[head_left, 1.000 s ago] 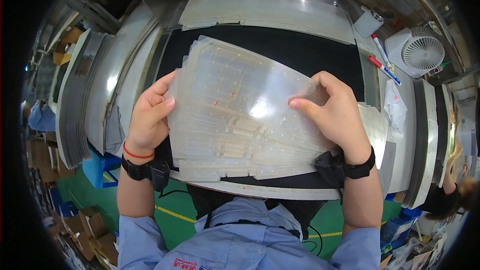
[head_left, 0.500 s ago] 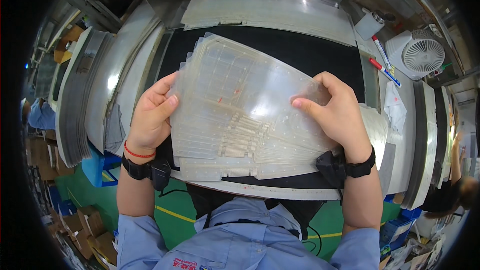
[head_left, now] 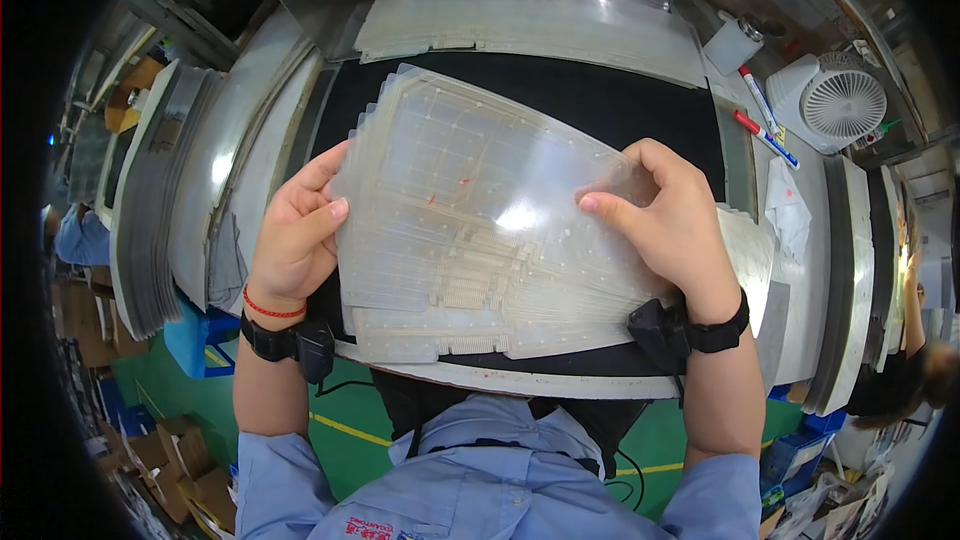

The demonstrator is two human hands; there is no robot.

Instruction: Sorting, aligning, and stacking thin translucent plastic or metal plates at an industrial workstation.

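Observation:
Between my hands is a fanned stack of clear plastic sheets (head_left: 480, 170), printed with pale grid lines, rows of dots and small red marks. Their far left corners step out one behind another. My left hand (head_left: 305, 230) pinches the left edge, thumb on top and fingers behind. On the right, my right hand (head_left: 665, 215) grips the upper right part of the stack, its thumb pressed on the top sheet. The fingers of that hand are mostly hidden under the sheets. The stack is held tilted over a black work mat (head_left: 580, 95), and its lower sheets spread toward the near edge.
More clear sheets (head_left: 530, 35) lie at the mat's far side. On the right are a white fan (head_left: 840, 105), a red-capped marker (head_left: 765, 135), a white bottle (head_left: 733, 45) and a crumpled white cloth (head_left: 788, 208). Grey plates (head_left: 150, 210) stand stacked at left. A person (head_left: 900, 370) is at far right.
The fanned sheets have shifted slightly left in view, and their lower edges are bunched a little differently. Both hands keep their hold on the stack.

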